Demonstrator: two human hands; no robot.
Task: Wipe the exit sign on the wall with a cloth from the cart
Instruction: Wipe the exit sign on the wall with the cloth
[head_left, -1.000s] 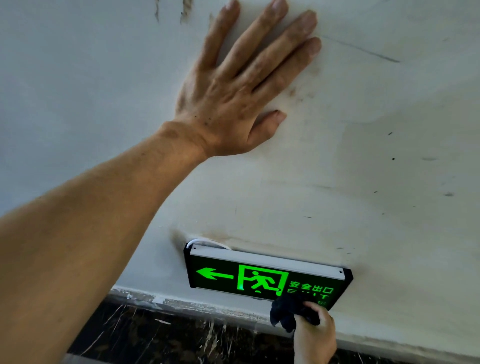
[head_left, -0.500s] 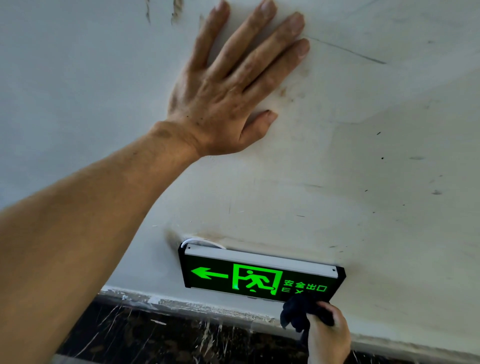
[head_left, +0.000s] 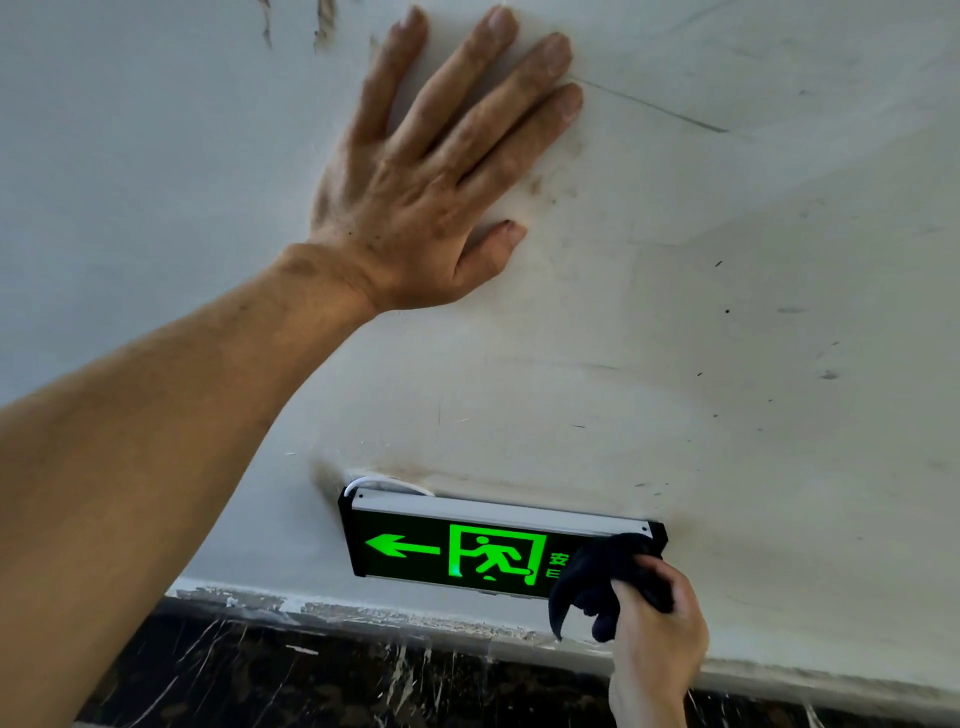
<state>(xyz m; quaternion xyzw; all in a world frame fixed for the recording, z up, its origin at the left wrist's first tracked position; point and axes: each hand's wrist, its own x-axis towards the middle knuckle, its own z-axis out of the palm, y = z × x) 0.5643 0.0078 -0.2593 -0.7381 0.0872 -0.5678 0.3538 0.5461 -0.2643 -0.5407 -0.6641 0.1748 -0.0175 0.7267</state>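
Against exit sign (head_left: 457, 551) right end: cloth (head_left: 597, 577), bunched in right-hand fingers (head_left: 631, 597).

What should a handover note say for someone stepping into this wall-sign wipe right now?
Left hand: open, palm flat on the wall above the sign, bracing.
Right hand: closed on the dark cloth, pressing it against the right end of the exit sign.
Sign: mounted low on the wall, just above the dark baseboard, lit green; arrow and running figure uncovered, the characters at right mostly hidden by the cloth.
Done: cloth fetched, wiping at the right end.
Left: probably the middle and left of the face; how clean they are cannot be told.
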